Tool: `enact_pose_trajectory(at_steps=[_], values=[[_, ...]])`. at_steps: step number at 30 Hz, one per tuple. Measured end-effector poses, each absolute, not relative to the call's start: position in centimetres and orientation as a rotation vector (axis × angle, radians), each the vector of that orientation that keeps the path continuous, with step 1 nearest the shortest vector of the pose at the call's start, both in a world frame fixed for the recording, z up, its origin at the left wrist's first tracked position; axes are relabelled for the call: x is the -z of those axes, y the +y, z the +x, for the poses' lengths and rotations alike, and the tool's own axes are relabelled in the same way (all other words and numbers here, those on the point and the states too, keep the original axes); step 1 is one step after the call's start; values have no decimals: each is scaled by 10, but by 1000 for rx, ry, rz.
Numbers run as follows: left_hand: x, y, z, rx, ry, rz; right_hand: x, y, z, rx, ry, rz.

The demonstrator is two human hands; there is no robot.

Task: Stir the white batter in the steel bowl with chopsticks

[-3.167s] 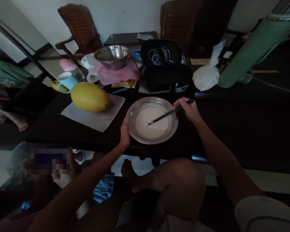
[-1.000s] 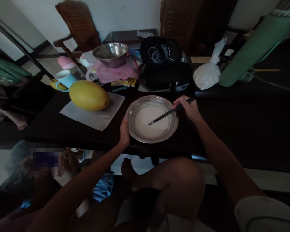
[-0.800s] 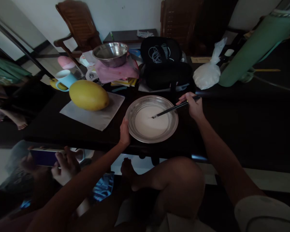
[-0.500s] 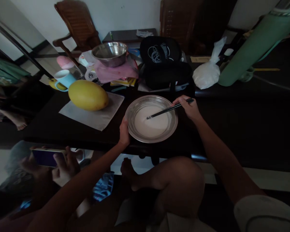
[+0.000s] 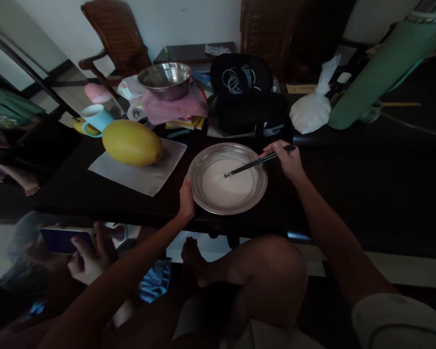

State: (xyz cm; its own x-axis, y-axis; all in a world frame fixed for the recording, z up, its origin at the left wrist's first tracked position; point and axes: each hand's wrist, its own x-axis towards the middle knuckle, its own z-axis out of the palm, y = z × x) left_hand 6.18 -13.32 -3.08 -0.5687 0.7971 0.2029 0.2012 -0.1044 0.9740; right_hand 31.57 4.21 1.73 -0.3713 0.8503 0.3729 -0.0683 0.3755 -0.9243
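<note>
A wide metal bowl [image 5: 257, 198] rests on the dark table in front of me, holding a smooth white liquid [image 5: 225, 191]. My left hand [image 5: 186, 198] grips the bowl's left rim, thumb at the edge and the other fingers partly hidden beneath. Above the right rim, my right hand [image 5: 288, 162] is closed around dark chopsticks [image 5: 256, 163]. Their tips, coated with white bits, reach the liquid near the bowl's middle. To the left, a large yellow melon [image 5: 131, 143] lies on a pale square cloth [image 5: 141, 179].
Behind are a light blue mug [image 5: 96, 118], another metal bowl [image 5: 167, 85] on a pink cloth, and a black case [image 5: 252, 111]. A tied bag of white powder [image 5: 310, 114] and a tall green flask [image 5: 381, 72] stand right. At lower left, another person's hands hold a phone [image 5: 67, 240].
My right hand and the chopsticks have shifted slightly right, and the tips moved a little right in the liquid. The other person's phone has moved slightly left. My left hand stays put.
</note>
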Motion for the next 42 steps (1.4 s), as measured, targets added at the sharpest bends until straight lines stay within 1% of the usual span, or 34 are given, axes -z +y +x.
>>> enact_pose_trajectory(at_steps=[5,8,11,17,21,24,30,35,38,42], values=[[31,-134,61,-1706,1729,1101,-15,47,318,-1128,-1543,-716],[34,-134,60,-1717,1708,1096,-15,41,315,-1194,-1650,-663],[34,-133,60,-1727,1696,1100,-17,39,315,-1180,-1733,-648],[32,-133,62,-1725,1715,1085,-14,51,321,-1103,-1522,-722],[34,-133,61,-1723,1698,1097,-15,43,316,-1195,-1646,-666],[35,-132,60,-1725,1707,1091,-18,38,314,-1188,-1729,-665],[36,-133,60,-1708,1671,1055,-14,47,319,-1144,-1531,-700],[33,-134,61,-1704,1710,1063,-15,39,315,-1233,-1714,-660],[30,-134,62,-1696,1722,1102,-18,38,315,-1177,-1741,-681],[30,-134,62,-1710,1709,1099,-17,45,319,-1103,-1567,-758]])
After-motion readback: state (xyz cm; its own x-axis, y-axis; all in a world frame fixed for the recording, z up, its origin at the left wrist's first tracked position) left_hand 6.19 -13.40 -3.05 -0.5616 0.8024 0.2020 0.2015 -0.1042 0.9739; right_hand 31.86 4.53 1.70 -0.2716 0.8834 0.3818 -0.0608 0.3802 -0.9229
